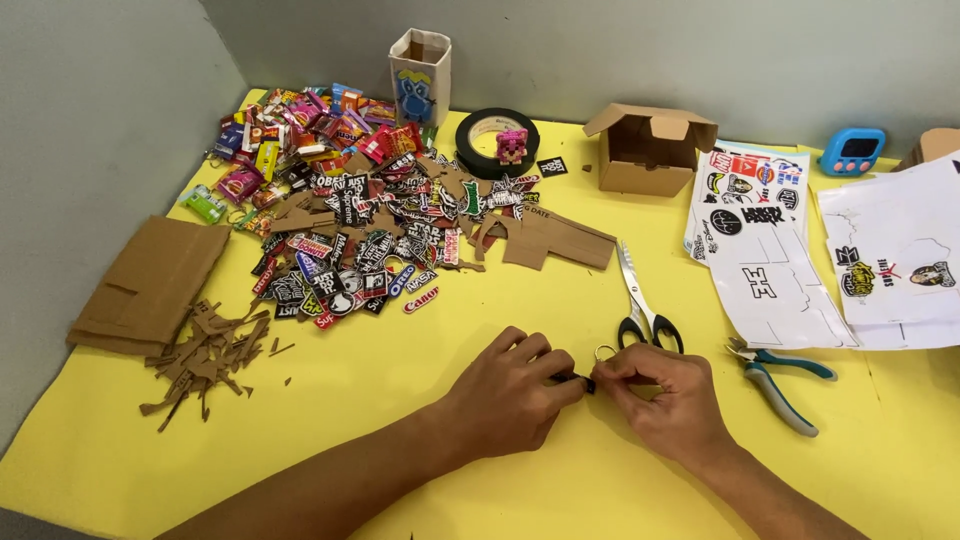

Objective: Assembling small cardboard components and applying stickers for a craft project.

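Note:
My left hand [512,390] and my right hand [665,395] meet over the yellow table sheet [400,440] near the front middle. Between their fingertips they pinch a small black piece [584,381]. A small metal ring [606,352] pokes up at my right hand's fingers, touching them. Black-handled scissors [640,300] lie shut just beyond my right hand. Pliers with blue-green handles [780,372] lie to the right of that hand.
A pile of cut-out stickers on cardboard [370,240] and small colourful packets [290,135] fill the back left. Cardboard scraps [205,360], flat cardboard [150,285], a black tape roll [495,140], an open small box [650,150], sticker sheets [770,250] and a blue timer [851,150] surround them.

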